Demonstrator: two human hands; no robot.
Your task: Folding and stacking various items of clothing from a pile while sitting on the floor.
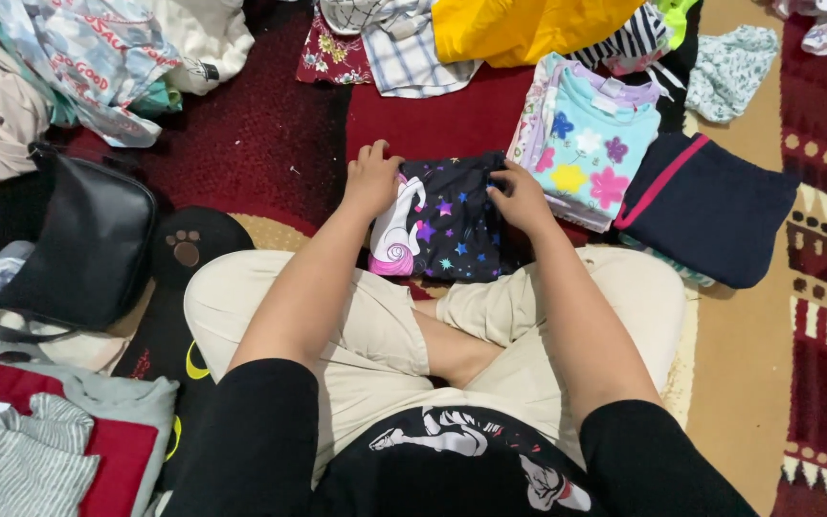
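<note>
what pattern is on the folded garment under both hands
Dark garment with colourful stars and a white-and-pink figure; clearest in the head view.
</note>
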